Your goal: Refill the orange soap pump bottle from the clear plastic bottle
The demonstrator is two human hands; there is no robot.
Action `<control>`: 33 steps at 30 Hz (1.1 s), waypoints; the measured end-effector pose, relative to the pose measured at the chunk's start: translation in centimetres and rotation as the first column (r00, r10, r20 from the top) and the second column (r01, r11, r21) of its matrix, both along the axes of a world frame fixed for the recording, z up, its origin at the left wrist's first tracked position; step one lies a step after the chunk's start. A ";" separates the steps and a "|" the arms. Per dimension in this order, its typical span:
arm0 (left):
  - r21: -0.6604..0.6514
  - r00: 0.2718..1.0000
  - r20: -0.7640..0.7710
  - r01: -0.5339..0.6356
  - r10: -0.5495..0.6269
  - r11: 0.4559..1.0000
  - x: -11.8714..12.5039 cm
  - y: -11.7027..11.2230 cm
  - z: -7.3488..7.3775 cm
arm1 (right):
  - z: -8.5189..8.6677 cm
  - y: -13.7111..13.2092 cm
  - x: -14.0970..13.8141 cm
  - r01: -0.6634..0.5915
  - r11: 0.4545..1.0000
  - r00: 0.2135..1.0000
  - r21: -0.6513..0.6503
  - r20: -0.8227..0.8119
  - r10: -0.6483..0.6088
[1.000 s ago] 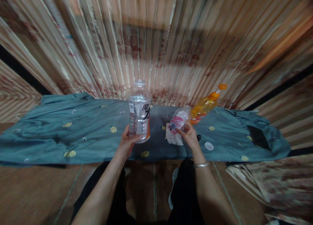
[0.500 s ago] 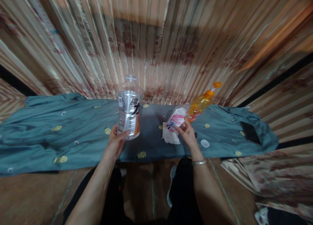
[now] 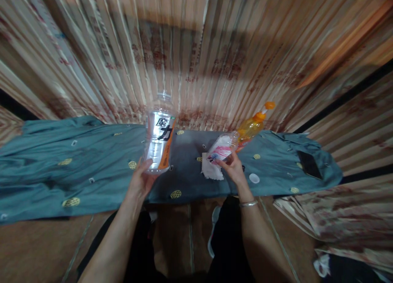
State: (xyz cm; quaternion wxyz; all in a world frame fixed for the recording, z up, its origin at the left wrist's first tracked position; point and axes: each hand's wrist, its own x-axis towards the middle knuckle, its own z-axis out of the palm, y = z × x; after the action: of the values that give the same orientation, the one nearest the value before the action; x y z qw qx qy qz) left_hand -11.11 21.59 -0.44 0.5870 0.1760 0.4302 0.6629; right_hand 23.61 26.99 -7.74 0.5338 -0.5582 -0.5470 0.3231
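Observation:
My left hand (image 3: 143, 174) is closed round the lower part of a large clear plastic bottle (image 3: 160, 141), held nearly upright. Its silver and orange label faces me, and no cap shows on its neck. In my right hand (image 3: 231, 166) is a smaller clear plastic bottle (image 3: 222, 147) with a pink and white label, tilted with its neck up to the right. Below that bottle lies a white tissue (image 3: 211, 170) on the cloth. Just behind its neck stands a yellow dish soap bottle (image 3: 251, 127) with an orange pump top.
A teal cloth (image 3: 101, 152) with yellow prints covers the long narrow surface. Right of my right hand lie a white bottle cap (image 3: 254, 178) and a dark phone (image 3: 309, 164). A pleated curtain (image 3: 184, 53) hangs behind, with black bars (image 3: 346, 96) at the sides.
My left hand has turned the large bottle, so more of its label's front and orange side shows. The smaller bottle stays in my right hand, and the view has shifted slightly.

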 end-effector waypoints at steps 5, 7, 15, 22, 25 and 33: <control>-0.018 0.999 0.051 0.012 -0.011 1.000 0.2 0.0 0.6 | 0.8 0.0 -0.3 0.149 0.987 0.981 -0.065 0.135 -0.139; -0.021 0.998 0.067 0.004 -0.003 1.000 0.3 0.1 0.7 | 1.2 -0.1 -0.5 0.176 0.981 0.973 -0.085 0.169 -0.160; -0.039 0.993 0.113 -0.017 0.021 0.999 1.0 0.2 1.3 | 2.1 -0.7 -1.2 0.192 0.977 0.957 -0.097 0.241 -0.164; -0.086 0.989 0.143 -0.007 0.019 0.996 1.7 -0.3 2.2 | 2.6 -0.9 -2.2 0.211 0.973 0.951 -0.089 0.247 -0.184; -0.107 0.989 0.145 0.007 0.008 0.994 1.7 0.1 2.6 | 3.0 -0.8 -2.1 0.197 0.977 0.951 -0.077 0.258 -0.171; -0.132 0.984 0.170 0.081 -0.058 0.988 1.6 3.2 3.2 | 3.4 -0.7 -1.5 0.207 0.972 0.937 -0.112 0.308 -0.164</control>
State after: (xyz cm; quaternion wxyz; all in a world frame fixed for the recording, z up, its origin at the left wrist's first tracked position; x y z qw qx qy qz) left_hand -9.53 24.75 2.73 0.6544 0.0942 0.4183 0.6229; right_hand 22.08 26.33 -4.39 0.4322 -0.6862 -0.5412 0.2221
